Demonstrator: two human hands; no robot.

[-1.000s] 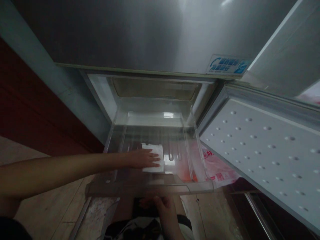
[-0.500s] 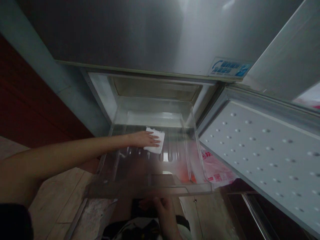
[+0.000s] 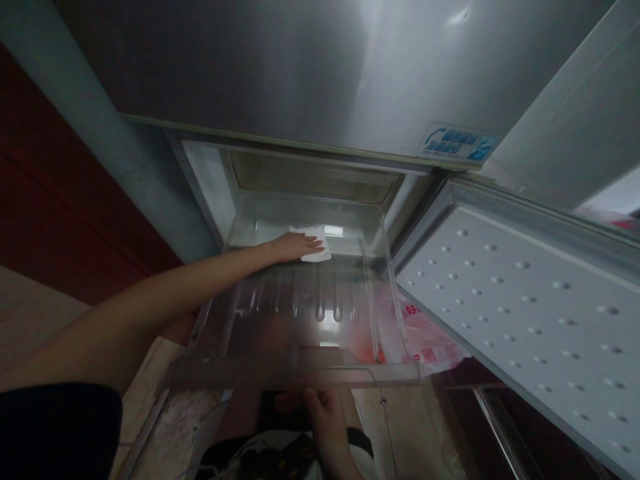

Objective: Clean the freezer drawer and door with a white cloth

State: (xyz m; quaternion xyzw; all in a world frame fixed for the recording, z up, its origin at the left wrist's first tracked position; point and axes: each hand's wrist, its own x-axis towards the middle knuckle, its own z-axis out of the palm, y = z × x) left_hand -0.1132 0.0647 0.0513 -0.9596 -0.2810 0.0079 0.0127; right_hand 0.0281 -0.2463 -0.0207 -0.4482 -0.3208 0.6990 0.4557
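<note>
My left hand [image 3: 296, 247] lies with its fingers spread over a white cloth [image 3: 320, 252], pressing it on the bottom of a clear plastic freezer drawer [image 3: 350, 287]. The drawer is pulled out of the open freezer compartment, and the cloth sits in its rear half. Just below the drawer's front edge is my right hand [image 3: 327, 420]. Its thumb shows bent against the fingers by the lower rim, and it appears to grip the drawer there. The rest of those fingers is partly hidden.
The freezer door [image 3: 520, 313], with raised dots on its inner face, stands open at the right. A pink-and-white plastic bag [image 3: 433, 340] lies beneath it. Overhead is the closed grey upper door [image 3: 300, 73]. A dark red panel [image 3: 65, 180] borders the left.
My left hand has slid the white cloth away from me, toward the back of the drawer. The right hand stays by the drawer front. The view has shifted slightly.
</note>
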